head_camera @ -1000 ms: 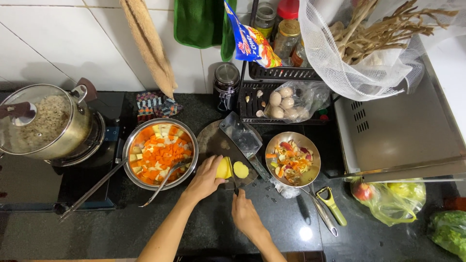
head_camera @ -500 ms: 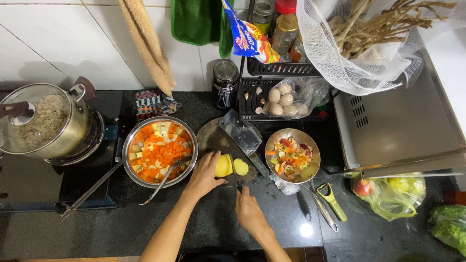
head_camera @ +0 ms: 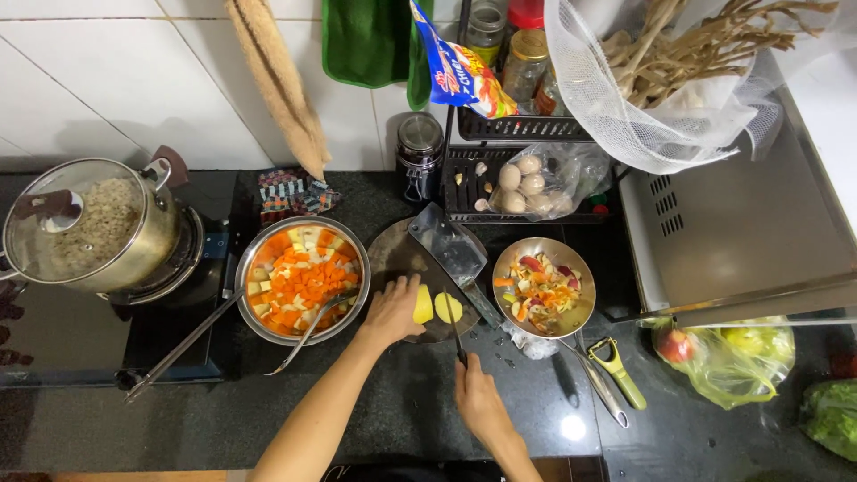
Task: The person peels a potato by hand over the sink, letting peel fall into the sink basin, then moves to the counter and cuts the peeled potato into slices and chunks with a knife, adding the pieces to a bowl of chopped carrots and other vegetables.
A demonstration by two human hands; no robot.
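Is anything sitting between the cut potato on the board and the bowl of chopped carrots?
Only the left hand, which holds the potato halves on the round cutting board; the bowl of chopped carrots sits just beyond it.

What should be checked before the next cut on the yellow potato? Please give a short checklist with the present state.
1. Left hand steadies the potato piece: ok.
2. Right hand grips the small knife: ok.
3. Left fingers out of the blade's path: cannot tell.
4. Cut half lies flat on the round board: ok.
5. Cleaver lies on the board beside the work: not ok.
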